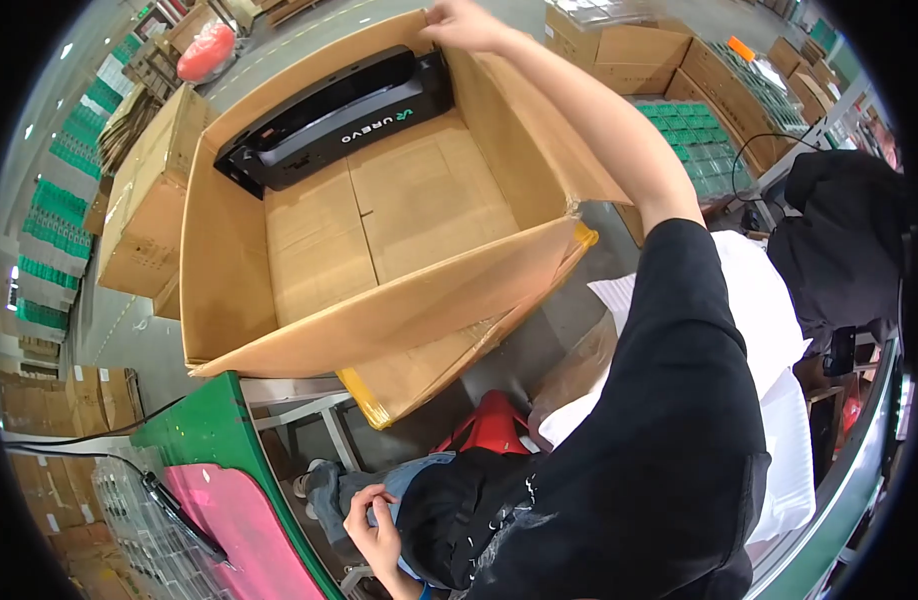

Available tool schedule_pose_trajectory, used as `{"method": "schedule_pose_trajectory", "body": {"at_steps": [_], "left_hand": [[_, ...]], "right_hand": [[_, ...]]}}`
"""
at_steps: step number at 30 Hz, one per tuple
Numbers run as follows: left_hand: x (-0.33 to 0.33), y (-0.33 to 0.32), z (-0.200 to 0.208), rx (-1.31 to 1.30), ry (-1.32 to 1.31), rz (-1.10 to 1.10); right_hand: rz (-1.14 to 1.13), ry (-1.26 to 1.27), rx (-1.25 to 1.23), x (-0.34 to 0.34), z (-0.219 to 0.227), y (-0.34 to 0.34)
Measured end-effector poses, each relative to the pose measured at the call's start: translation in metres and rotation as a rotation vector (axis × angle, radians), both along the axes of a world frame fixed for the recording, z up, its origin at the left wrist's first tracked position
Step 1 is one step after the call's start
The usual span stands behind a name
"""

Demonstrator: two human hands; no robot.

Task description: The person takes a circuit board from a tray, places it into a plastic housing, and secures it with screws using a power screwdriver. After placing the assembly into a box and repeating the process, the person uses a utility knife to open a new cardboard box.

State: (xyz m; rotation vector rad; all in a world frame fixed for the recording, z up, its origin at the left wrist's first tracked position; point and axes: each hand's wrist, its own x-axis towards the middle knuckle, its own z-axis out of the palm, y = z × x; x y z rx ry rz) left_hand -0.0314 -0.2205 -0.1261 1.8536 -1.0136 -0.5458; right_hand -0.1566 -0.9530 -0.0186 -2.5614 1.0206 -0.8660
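A large open cardboard box [409,298] stands in front of me. Against its far wall inside leans a long black plastic part [329,128] with a raised bar along it and light lettering. My right arm stretches forward over the box's right side. At the far right corner, my right hand [466,26] is closed round the rim; the fingertips are partly hidden. My left hand [375,532] is low near my lap, its fingers loosely bent and apart, with nothing seen in it.
A green table [204,430] with a pink sheet [244,525] and a black cable-fed tool [184,515] is at lower left. A red stool [489,422] stands beneath me. White foam sheets [779,400] lie at right. Cartons [149,205] stand left; green-and-clear stacks [689,140] sit far right.
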Motion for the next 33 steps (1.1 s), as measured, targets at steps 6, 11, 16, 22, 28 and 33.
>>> {"method": "schedule_pose_trajectory", "body": {"at_steps": [6,11,16,22,28,33], "left_hand": [[-0.002,-0.001,-0.01,0.078,0.02,-0.001],[0.002,0.007,-0.016,0.121,0.061,0.035],[0.001,0.018,-0.026,0.118,0.141,0.149],[0.0,0.039,-0.036,0.165,0.145,0.285],[-0.001,0.031,-0.037,0.154,0.123,0.297],[-0.005,0.026,-0.036,0.167,0.132,0.314]], "right_hand": [[0.095,0.605,-0.037,0.104,-0.013,0.122],[-0.029,0.783,-0.03,0.141,-0.078,0.111],[0.002,0.778,0.237,0.119,-0.192,0.073],[-0.038,0.802,0.077,0.145,-0.197,0.104],[-0.368,0.388,-0.369,0.13,-0.139,0.053],[-0.249,0.649,-0.202,0.122,-0.151,0.042]]}}
